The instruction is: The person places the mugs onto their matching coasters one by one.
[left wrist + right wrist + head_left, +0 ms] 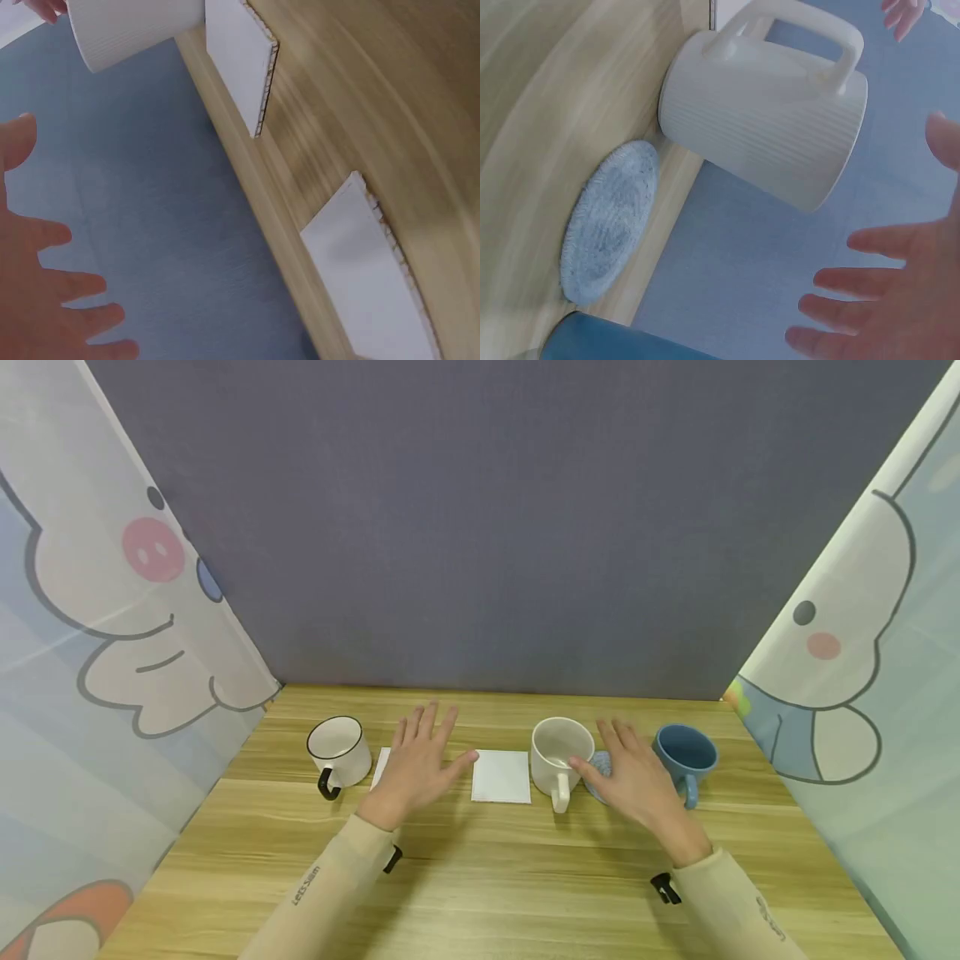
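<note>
My left hand (415, 770) is held above the table with fingers spread, holding nothing. Beneath it, a white square coaster (381, 765) is partly hidden; a second white square coaster (501, 778) lies to its right. Left of that hand stands a white mug (351, 763) with a black rim and black handle. My right hand (637, 783), also empty with fingers extended, hovers between a ribbed cream mug (765, 112) and a blue mug (686, 750). Below this hand, a round blue-grey woven coaster (611, 221) is partly covered in the head view.
The objects stand in a row on a wooden table (480, 885). A dark grey panel (495, 527) rises behind the table. Curtains with cartoon animals hang at the left (90, 593) and right (847, 635).
</note>
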Available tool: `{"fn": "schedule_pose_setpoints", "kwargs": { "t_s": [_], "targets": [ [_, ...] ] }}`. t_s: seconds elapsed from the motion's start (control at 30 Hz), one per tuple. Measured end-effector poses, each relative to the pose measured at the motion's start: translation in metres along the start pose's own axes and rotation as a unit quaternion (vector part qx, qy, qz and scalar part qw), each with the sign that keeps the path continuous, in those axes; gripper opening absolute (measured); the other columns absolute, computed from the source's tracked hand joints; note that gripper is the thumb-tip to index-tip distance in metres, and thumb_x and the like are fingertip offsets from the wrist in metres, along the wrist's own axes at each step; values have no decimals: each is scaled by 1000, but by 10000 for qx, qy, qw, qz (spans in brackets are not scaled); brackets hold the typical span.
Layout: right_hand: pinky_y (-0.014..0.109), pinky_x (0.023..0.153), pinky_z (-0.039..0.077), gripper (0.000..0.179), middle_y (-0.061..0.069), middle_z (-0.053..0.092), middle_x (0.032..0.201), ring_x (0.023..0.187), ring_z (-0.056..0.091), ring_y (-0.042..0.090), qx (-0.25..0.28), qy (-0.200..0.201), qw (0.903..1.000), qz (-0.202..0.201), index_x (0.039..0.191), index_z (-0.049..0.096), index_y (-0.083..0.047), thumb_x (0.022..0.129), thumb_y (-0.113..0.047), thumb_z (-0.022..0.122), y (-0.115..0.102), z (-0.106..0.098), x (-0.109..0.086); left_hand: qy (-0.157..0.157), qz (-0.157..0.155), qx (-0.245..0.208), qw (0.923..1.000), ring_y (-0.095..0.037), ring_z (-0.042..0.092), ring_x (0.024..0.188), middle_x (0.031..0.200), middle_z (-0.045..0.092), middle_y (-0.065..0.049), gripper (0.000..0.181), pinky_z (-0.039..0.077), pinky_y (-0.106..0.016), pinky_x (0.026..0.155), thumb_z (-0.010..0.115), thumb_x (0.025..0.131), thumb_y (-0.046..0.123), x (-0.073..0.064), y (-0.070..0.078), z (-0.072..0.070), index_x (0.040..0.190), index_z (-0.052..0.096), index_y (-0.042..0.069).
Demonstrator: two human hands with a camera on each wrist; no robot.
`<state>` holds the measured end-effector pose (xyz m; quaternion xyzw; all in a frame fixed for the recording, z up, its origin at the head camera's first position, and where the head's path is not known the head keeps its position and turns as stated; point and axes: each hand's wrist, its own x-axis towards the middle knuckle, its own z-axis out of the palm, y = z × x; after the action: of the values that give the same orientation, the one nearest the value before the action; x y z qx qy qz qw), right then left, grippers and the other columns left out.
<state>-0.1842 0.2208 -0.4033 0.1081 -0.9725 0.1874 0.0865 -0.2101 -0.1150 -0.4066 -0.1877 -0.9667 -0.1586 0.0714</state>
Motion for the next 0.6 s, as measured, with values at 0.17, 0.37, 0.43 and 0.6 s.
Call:
{"fn": "schedule_pose_setpoints", "kwargs": {
  "t_s": [0.17,0.37,0.43,0.6],
  "targets": [
    [70,99,43,84,31,45,148,133,45,52,235,295,9993,51,149,44,4,99,-63,51,-3,2,-4,-58,152,-299,9994,-47,19,150,164,20,-27,78,14,-63,121,46,104,58,2,-1,5,162,25,11],
    [64,93,49,70,25,61,134,121,57,47,422,637,9970,100,134,60,3,99,-58,57,-6,5,-11,-101,233,-516,9983,-47,28,146,160,28,-27,72,20,-62,119,50,105,49,4,-4,13,160,28,9],
    [62,91,51,64,23,65,126,115,61,45,488,725,9961,120,127,64,2,99,-55,59,-7,7,-13,-105,260,-495,9984,-46,31,145,158,32,-26,69,24,-62,118,50,105,48,4,-5,15,160,30,9],
    [53,80,56,44,13,72,105,94,68,34,924,810,9923,145,109,73,-3,97,-45,67,-7,13,-16,-156,257,-486,9984,-44,36,142,154,39,-24,66,29,-61,116,49,106,46,5,-5,16,158,34,8]
  ]
}}
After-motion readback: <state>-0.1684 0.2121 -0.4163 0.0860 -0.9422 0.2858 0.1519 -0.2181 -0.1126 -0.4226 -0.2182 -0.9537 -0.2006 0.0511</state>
